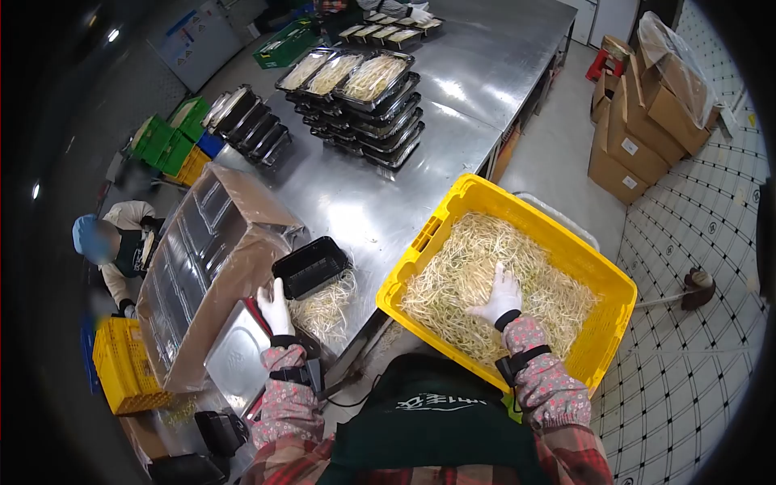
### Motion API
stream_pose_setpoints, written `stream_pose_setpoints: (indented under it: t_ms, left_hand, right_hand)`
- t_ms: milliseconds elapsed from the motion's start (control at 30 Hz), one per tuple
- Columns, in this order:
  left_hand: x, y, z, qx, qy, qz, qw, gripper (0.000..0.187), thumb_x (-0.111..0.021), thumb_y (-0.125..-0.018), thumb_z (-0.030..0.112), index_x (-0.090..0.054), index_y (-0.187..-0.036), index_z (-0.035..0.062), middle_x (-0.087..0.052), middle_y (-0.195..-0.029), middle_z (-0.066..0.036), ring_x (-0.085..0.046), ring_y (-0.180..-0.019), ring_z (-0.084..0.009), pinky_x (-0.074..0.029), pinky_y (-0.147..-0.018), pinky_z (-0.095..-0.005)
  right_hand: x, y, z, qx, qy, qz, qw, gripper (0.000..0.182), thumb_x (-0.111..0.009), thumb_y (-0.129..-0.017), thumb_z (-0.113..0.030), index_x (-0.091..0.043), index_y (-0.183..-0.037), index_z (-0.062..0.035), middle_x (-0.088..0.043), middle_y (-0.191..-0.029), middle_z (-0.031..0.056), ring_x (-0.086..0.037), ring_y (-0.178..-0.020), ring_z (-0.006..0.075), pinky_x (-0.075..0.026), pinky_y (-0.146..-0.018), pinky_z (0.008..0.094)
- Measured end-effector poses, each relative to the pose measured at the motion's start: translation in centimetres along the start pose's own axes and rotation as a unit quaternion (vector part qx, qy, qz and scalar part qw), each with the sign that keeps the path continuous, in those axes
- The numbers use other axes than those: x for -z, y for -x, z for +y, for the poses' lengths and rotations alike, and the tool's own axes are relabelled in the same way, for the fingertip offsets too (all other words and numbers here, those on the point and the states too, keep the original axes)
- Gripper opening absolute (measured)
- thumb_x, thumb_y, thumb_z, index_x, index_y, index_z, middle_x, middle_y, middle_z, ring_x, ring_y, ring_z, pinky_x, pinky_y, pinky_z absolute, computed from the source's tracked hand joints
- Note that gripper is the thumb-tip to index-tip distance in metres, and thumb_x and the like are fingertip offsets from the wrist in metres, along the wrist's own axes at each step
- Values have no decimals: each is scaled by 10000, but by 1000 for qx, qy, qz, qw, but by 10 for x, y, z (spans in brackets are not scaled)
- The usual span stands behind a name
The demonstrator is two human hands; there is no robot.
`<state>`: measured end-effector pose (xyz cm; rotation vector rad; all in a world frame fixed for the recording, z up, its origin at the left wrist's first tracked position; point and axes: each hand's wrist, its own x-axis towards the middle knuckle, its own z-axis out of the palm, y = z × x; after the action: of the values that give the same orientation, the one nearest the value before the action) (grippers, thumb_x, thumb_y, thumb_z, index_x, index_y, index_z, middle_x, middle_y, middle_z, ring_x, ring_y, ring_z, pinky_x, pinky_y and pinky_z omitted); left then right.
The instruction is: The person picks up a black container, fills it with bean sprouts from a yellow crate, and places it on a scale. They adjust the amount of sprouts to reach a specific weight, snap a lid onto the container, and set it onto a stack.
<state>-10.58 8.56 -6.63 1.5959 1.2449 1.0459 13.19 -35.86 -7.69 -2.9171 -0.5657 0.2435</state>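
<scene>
My right hand (495,299), in a white glove, lies on the bean sprouts (473,259) with its fingers spread. The sprouts fill much of a yellow crate (610,283) at my right. Gloved in white too, my left hand (276,310) is open, its fingers stretched toward the near left corner of a black plastic tray (311,268). Whether the fingertips touch the tray cannot be made out. The tray sits slightly tilted beside a loose heap of sprouts (327,311) on the steel table. Left of this hand is a scale with a metal plate (237,347).
A lined cardboard box (234,279) of black trays stands left. Stacked, filled trays (368,105) are farther up the steel table (469,56). A co-worker (121,242) is at far left, another person's hand (420,14) at the top. Cardboard boxes (647,121) stand right.
</scene>
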Motion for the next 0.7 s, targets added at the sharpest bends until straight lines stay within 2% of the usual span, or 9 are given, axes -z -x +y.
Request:
stream_pose_setpoints:
  t_ms: [100, 133, 267, 367, 433, 500, 567, 600, 700]
  left_hand:
    - [-12, 2, -28, 47, 49, -67, 995, 432, -744, -865, 174, -603, -1185, -80, -674, -1073, -124, -622, -938, -182, -486, -879, -294]
    - [-18, -4, -51, 69, 102, -39, 992, 284, -737, -855, 135, -668, -1059, -50, -700, -952, -83, -624, -819, -152, -500, -802, -282]
    - [-31, 10, -31, 55, 27, 113, 992, 207, -708, -857, 111, -670, -1009, -25, -686, -921, -85, -621, -825, -165, -504, -790, -295]
    - [-32, 27, 3, 33, 147, 154, 976, 206, -700, -865, 111, -656, -1015, -23, -671, -965, -90, -616, -862, -172, -502, -821, -307]
    - [-30, 40, 27, 61, 191, 131, 971, 236, -686, -874, 81, -629, -1078, -21, -649, -1037, -98, -609, -931, -177, -496, -866, -308]
    - [-35, 53, 48, 31, 241, 83, 967, 257, -666, -889, 74, -606, -1118, -24, -641, -1080, -105, -610, -971, -184, -486, -900, -303]
    - [-47, 76, 77, -101, 129, 59, 985, 302, -642, -908, 74, -572, -1179, -38, -604, -1202, -140, -553, -1138, -226, -406, -1030, -343]
    - [-56, 93, 99, -154, 142, 30, 977, 359, -626, -911, 67, -546, -1248, -31, -584, -1245, -159, -523, -1198, -259, -358, -1085, -375]
    - [-68, 153, 175, -364, -25, -28, 931, 522, -615, -902, 85, -435, -1385, -1, -351, -1483, -218, -350, -1375, -362, -278, -1150, -437]
  right_hand:
    - [-12, -12, 7, -40, -70, -114, 990, 1214, -885, -563, -466, -254, -1494, -9, -568, -1235, 250, -563, -1153, 383, -469, -983, 398]
    - [-6, -15, 13, -46, -116, -123, 985, 1086, -866, -581, -374, -342, -1454, 4, -587, -1251, 264, -585, -1166, 350, -481, -972, 382]
    - [34, -11, 30, -65, -224, -132, 964, 969, -841, -591, -306, -424, -1391, 47, -640, -1165, 267, -634, -1089, 350, -498, -955, 379]
    - [15, -9, 54, -32, -296, -54, 953, 979, -839, -579, -293, -420, -1404, 26, -683, -1064, 239, -665, -1005, 353, -522, -908, 387]
    - [28, -5, 54, -18, -271, -76, 959, 1021, -853, -570, -290, -389, -1424, 23, -675, -1096, 243, -657, -1028, 356, -513, -925, 386]
    - [40, -7, 51, 2, -232, -84, 969, 1045, -855, -570, -297, -367, -1439, 17, -664, -1125, 243, -651, -1039, 359, -511, -928, 391]
    - [56, -8, 43, 21, -190, -90, 977, 1071, -856, -567, -303, -345, -1455, 9, -648, -1166, 245, -644, -1053, 363, -509, -930, 398]
    - [62, -9, 35, 42, -162, -77, 983, 1070, -855, -568, -303, -346, -1456, 7, -644, -1173, 245, -644, -1053, 363, -511, -924, 402]
    - [100, -9, -9, 91, -55, -85, 991, 988, -824, -605, -282, -374, -1432, 16, -645, -1154, 226, -650, -1043, 335, -524, -892, 413]
